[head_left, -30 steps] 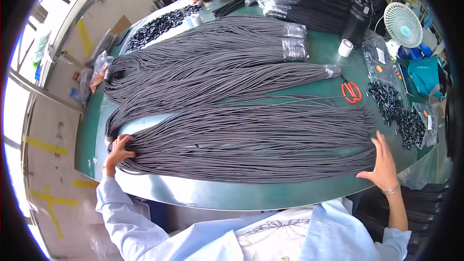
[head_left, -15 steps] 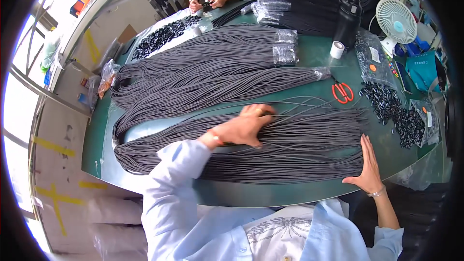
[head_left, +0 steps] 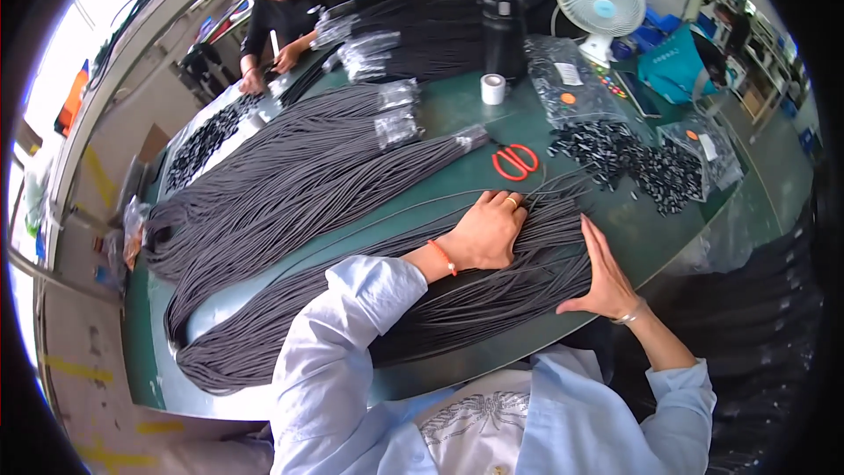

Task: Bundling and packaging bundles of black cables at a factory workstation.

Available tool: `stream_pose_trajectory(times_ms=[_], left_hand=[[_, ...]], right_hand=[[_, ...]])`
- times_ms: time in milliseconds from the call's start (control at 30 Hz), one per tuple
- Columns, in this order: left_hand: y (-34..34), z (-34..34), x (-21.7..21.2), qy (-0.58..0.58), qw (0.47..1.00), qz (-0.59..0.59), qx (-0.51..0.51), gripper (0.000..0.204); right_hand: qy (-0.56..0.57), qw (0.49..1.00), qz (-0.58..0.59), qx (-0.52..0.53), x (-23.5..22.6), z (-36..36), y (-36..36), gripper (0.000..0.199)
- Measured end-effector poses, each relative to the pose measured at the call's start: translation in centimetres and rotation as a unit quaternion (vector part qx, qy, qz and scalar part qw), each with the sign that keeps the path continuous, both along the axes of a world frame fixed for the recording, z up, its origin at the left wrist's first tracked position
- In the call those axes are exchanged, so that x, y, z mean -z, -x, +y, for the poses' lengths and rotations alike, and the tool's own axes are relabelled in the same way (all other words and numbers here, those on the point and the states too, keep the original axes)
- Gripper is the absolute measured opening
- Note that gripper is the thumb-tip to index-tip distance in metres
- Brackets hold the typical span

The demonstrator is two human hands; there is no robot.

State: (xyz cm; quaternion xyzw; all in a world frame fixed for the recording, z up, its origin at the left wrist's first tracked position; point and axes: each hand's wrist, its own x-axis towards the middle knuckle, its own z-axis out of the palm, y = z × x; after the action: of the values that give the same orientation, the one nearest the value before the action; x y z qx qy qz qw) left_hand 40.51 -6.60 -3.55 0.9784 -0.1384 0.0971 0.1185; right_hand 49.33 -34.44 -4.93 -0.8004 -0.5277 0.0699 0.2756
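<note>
A long, loose bundle of dark grey cords (head_left: 237, 347) lies folded across the green table, its loop at the left and its cut ends at the right. My left hand (head_left: 488, 230) is closed over cords at the bundle's far side, a little short of the ends; its fingertips are hidden. At the cut ends stands my right hand (head_left: 605, 274), open, with its fingers stretched and the thumb apart, the palm side against the cord tips. Beyond the bundle lie red-handled scissors (head_left: 515, 161). More grey cord bundles (head_left: 290, 167), wrapped in clear film at their ends, lie further off.
Small black tubular pieces (head_left: 646, 171) are heaped at the right, by clear plastic bags (head_left: 571, 92). A tape roll (head_left: 492, 90), a black bottle (head_left: 505, 40) and a white fan (head_left: 601, 2) stand at the back. Across the table, a person's hands (head_left: 286, 57) handle something small.
My left hand has slid along the bundle toward the cut ends and closed on cords. My right hand stays open at the ends. The whole view has turned to the right.
</note>
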Motion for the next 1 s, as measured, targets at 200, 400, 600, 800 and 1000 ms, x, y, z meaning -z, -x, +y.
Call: stream_pose_trajectory(times_ms=[200,400,600,800,1000], left_hand=[[0.7,-1.6,-0.2,-0.005,1.0,0.016,0.003,0.053],[2.7,-1.2,-4.4,0.029,0.999,0.04,0.021,0.061],[13.1,6.8,-6.6,0.095,0.988,0.07,-0.096,0.055],[40.8,19.7,-3.7,-0.014,0.805,0.039,-0.592,0.055],[63.6,25.0,5.1,-0.28,0.736,0.048,-0.615,0.037]], right_hand=[[-0.083,0.994,0.078,0.004,-0.4,-0.1,-1.1,0.127],[-0.118,0.979,-0.159,0.039,-6.1,0.3,1.1,0.092],[-0.054,0.933,-0.215,-0.284,-4.2,8.7,10.0,0.096],[-0.052,0.903,-0.256,-0.341,0.3,17.6,11.0,0.083],[-0.099,0.915,-0.239,-0.309,0.1,20.9,8.6,0.065]])
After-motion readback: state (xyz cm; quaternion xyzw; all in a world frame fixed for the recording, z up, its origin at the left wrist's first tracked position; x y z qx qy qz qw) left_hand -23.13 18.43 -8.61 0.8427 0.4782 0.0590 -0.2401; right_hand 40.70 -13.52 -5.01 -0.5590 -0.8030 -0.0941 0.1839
